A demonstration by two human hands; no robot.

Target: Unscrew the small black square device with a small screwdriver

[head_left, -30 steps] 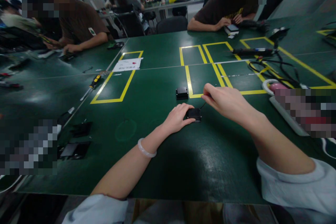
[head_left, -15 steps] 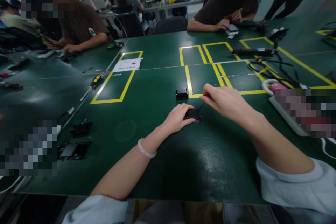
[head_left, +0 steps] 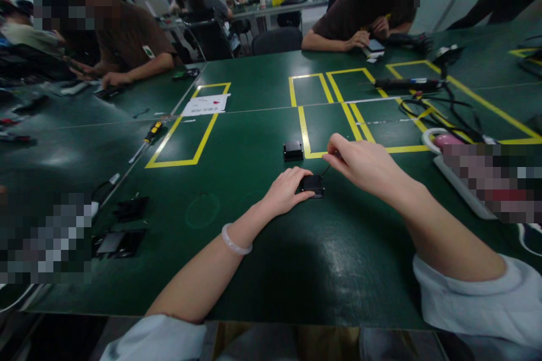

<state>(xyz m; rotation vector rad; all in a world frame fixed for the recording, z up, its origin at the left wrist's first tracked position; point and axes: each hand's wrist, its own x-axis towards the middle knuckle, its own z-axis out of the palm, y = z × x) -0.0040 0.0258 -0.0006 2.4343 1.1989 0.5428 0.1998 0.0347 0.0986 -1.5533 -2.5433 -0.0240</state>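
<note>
Two hands share the work: the left hand would do best to press the small black block flat on the green table, while the right hand steadies the thin dark tool by its far right corner. The block lies between the left thumb and fingers, parted just enough to grip it; the right fingers pinch the tool closely.

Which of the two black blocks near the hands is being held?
The nearer black block: the left hand holds it, and a thin rod from the right hand points at it. The farther black block stands untouched beside the yellow tape.
</note>
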